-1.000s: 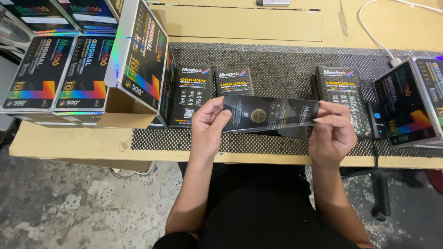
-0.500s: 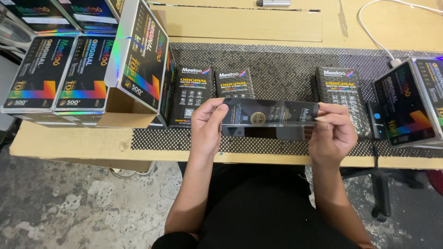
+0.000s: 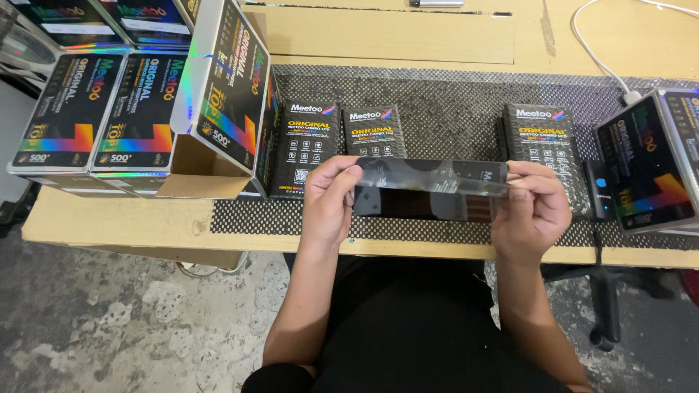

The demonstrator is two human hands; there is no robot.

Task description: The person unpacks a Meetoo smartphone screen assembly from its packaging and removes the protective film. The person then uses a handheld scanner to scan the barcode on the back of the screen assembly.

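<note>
My left hand point(image 3: 329, 202) and my right hand point(image 3: 535, 209) grip the two ends of a long, flat black package point(image 3: 429, 182), held level just above the front edge of the dotted black mat point(image 3: 437, 116). The package is tilted so that its top face points away from me and looks glossy. Behind it on the mat stand small black boxes with orange print point(image 3: 373, 129), two to the left and one point(image 3: 542, 145) to the right.
An open cardboard carton point(image 3: 218, 102) with black printed sides lies on the left of the wooden table point(image 3: 109, 218), beside two closed ones point(image 3: 95, 109). Another black box point(image 3: 652, 164) stands at the right. A white cable point(image 3: 593, 51) runs at the back right.
The package has tipped forward, from showing its full printed face to a flatter, edge-on angle. Both hands stay at its ends in nearly the same place.
</note>
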